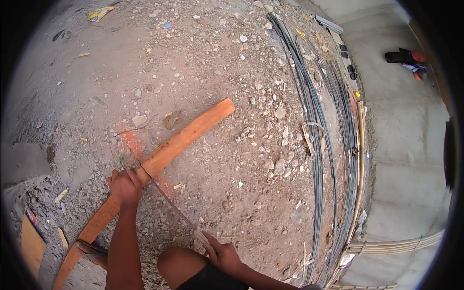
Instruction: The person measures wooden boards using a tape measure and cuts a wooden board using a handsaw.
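A long reddish-brown wooden plank (186, 137) lies slanting over the ground, from the lower left up to the middle. My left hand (126, 187) is closed around it, fingers wrapped over its edge. My right hand (223, 253) grips the pale handle of a handsaw (173, 206). The saw's thin blade, seen nearly edge-on, runs up to the plank and meets it just right of my left hand. A dark line crosses the wood there. My foot (92, 251) rests against the plank's lower part, and my bent knee (178, 265) shows between my arms.
Bundles of long dark steel rods (309, 104) and a bamboo pole (360, 159) run along the right, beside a grey concrete wall (403, 130). Stones (279, 166) and rubble litter the dirt. A board piece (32, 246) lies lower left, a yellow wrapper (100, 14) far left.
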The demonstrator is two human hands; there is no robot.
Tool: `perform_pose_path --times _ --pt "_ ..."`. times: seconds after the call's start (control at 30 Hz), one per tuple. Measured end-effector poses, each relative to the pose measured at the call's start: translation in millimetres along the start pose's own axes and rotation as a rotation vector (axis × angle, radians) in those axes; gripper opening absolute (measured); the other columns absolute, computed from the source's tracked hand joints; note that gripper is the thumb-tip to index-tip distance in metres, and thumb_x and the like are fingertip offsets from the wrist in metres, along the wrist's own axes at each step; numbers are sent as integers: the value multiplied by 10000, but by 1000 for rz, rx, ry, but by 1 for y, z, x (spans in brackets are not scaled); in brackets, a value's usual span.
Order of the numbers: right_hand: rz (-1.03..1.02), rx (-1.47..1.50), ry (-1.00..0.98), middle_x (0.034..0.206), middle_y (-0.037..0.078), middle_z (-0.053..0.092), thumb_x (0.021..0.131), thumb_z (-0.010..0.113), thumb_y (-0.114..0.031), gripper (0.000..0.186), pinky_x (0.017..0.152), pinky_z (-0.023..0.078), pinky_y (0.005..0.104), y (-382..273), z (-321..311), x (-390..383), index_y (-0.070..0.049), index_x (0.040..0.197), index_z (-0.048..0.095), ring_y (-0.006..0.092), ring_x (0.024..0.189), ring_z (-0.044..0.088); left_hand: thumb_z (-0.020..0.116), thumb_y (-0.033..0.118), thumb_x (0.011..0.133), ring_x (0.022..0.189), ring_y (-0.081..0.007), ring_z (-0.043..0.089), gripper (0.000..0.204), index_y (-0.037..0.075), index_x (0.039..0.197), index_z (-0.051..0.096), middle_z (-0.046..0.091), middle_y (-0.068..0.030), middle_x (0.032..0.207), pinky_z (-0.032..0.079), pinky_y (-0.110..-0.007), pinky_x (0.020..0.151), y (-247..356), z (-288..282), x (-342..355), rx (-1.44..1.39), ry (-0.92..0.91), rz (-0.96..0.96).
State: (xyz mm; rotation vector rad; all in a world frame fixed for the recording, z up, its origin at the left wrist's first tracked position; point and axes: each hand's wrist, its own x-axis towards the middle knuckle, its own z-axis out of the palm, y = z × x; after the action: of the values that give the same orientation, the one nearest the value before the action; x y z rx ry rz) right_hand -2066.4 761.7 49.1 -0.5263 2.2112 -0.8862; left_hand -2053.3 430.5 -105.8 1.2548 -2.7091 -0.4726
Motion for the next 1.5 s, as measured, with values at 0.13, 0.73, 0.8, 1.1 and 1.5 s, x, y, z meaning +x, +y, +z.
perform_pose_path --times 0.13,0.73,0.8,1.1,1.5 --pt "-169 -57 79 675 232 663 1029 614 -208 446 577 549 515 -30 67 144 -102 1460 563 470 577 653 419 253 1047 849 -341 611 479 51 767 751 717 -138 773 421 -472 831 1 11 -2 -12 67 54" --pt "-251 8 198 706 250 648 997 668 -181 366 549 522 480 -43 97 139 -75 1348 669 442 595 653 428 276 1046 847 -347 645 479 47 796 766 728 -169 791 455 -489 794 -27 1 -15 79 4 45" --pt "-103 61 38 691 235 657 1005 662 -152 386 549 522 459 -43 63 86 -69 1382 653 418 589 668 424 274 1042 844 -351 647 478 52 788 763 733 -158 790 457 -497 804 -43 -4 -9 136 1 24" --pt "-265 -181 51 628 214 604 1036 595 -90 409 495 461 381 -51 77 165 29 1428 591 262 475 615 473 252 1030 833 -304 619 427 96 734 739 736 -106 778 417 -466 812 -6 2 -4 -12 29 57" --pt "-195 -110 26 670 242 637 1034 589 -84 436 494 471 390 -19 46 79 2 1461 562 270 491 620 461 255 1040 852 -271 625 441 90 734 732 744 -76 786 413 -453 838 -10 -3 -5 18 42 29"
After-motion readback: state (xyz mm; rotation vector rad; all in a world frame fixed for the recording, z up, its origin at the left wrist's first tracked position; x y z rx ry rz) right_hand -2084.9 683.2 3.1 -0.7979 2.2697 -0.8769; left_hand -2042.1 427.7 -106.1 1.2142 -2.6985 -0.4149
